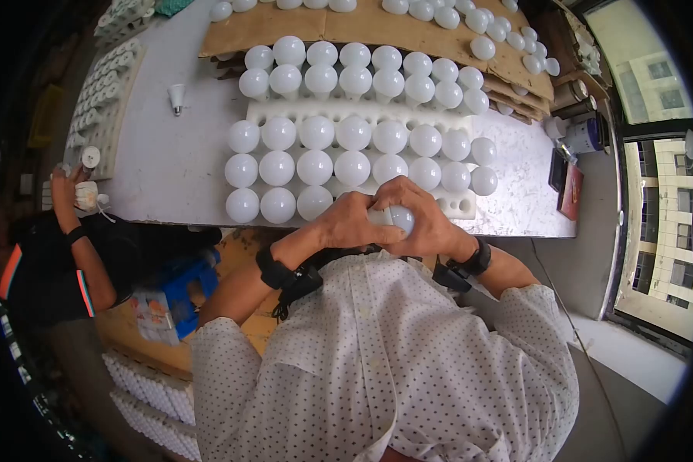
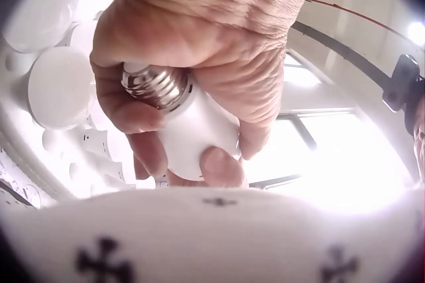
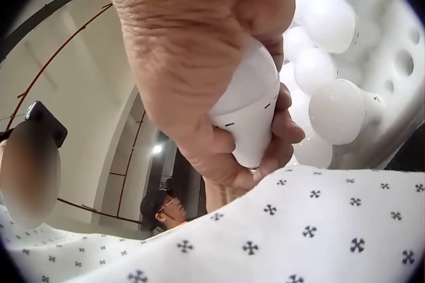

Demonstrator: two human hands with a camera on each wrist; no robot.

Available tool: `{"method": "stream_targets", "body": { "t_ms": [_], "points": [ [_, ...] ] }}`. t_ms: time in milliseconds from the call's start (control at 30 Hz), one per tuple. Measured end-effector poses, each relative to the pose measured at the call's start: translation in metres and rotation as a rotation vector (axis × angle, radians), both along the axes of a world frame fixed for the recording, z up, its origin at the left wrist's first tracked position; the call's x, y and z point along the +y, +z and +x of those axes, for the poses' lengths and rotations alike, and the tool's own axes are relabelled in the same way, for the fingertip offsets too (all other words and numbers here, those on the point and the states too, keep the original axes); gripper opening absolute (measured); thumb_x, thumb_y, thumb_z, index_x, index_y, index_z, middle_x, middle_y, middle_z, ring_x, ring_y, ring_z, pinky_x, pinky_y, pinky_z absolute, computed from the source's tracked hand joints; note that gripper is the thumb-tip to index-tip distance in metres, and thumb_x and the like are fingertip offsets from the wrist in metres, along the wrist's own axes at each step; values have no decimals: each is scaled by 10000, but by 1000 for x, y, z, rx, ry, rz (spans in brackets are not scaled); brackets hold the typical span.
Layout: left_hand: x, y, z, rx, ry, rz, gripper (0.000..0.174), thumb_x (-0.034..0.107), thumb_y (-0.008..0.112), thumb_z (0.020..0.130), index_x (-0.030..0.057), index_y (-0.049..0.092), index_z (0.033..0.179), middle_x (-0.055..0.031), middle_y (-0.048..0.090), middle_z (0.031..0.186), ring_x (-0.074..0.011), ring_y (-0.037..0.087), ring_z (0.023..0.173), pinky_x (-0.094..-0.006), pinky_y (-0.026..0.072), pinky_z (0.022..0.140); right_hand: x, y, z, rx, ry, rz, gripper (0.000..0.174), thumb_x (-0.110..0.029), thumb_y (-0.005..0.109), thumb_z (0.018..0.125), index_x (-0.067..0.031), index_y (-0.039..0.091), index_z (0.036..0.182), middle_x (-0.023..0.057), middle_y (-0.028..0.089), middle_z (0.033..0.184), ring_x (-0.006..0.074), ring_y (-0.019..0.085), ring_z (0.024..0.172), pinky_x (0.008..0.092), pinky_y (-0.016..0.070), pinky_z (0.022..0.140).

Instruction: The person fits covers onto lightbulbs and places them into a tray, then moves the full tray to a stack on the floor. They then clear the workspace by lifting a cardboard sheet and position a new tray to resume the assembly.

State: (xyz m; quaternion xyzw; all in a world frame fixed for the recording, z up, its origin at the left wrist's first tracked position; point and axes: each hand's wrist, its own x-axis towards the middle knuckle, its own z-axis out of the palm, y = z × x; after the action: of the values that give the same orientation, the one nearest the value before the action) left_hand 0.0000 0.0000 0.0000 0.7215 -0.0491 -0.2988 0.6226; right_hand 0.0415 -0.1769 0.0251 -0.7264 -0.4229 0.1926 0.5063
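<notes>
Hiding much of it from the head camera, two bare hands surround a glossy white light bulb with a rounded dome (image 1: pixel 402 220), in front of the wearer's white dark-patterned shirt (image 1: pixel 346 346), at the near edge of a pale grey table (image 1: pixel 162 173). At far left, another person in dark clothing (image 1: pixel 61 262) partly fades into the lens's black border.

The left wrist view reveals the bulb's shiny silver threaded metal base (image 2: pixel 158 87); the right wrist view shows its smooth dome above a tapering white body with small dark slots, the base almost covered.

The left hand (image 1: pixel 348 222) curls its fingers around the base end; the right hand (image 1: pixel 427 223) grasps the dome end. Neither grip is released. Rows of white bulbs (image 1: pixel 316 168) stand just beyond.
</notes>
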Motion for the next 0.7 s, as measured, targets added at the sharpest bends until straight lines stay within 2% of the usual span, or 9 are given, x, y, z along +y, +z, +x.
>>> {"method": "stream_targets", "body": {
  "t_ms": [100, 167, 400, 467, 700],
  "points": [
    [2, 3, 1, -32, -16, -12, 574, 466, 675, 618, -81, 632, 786, -119, 626, 648, -191, 630, 579, -292, 518, 551, 1, 4, 0, -63, 27, 22, 466, -29, 727, 553, -74, 545, 980, 68, 532, 978, 244, 505, 964, 345, 446, 824],
    [3, -1, -1, 8, -49, -74, 516, 398, 695, 679, -82, 594, 840, -111, 608, 695, -143, 600, 555, -235, 497, 443, 2, 4, -4, -41, 3, 17, 455, -40, 733, 550, -73, 552, 967, 72, 536, 985, 248, 510, 966, 346, 452, 806],
    [4, -3, -7, 62, -84, -103, 582, 467, 644, 700, -92, 592, 851, -135, 607, 704, -168, 618, 571, -241, 506, 411, 3, 0, -11, -57, -6, 30, 502, -60, 768, 546, -64, 542, 994, 104, 539, 1020, 254, 525, 969, 351, 440, 831],
    [5, -1, -7, 80, -139, -116, 619, 484, 630, 703, -112, 584, 865, -152, 609, 715, -186, 622, 556, -248, 517, 413, 3, 1, -14, -101, -11, 41, 495, -59, 745, 554, -64, 555, 1011, 94, 538, 999, 266, 521, 969, 351, 458, 805],
    [3, -2, -15, 86, -109, -155, 578, 446, 628, 686, -116, 581, 811, -167, 603, 659, -193, 609, 491, -247, 512, 415, 5, -2, -19, -141, 21, 55, 459, -43, 721, 543, -47, 559, 972, 105, 539, 949, 266, 534, 900, 348, 466, 747]
  ]
}}
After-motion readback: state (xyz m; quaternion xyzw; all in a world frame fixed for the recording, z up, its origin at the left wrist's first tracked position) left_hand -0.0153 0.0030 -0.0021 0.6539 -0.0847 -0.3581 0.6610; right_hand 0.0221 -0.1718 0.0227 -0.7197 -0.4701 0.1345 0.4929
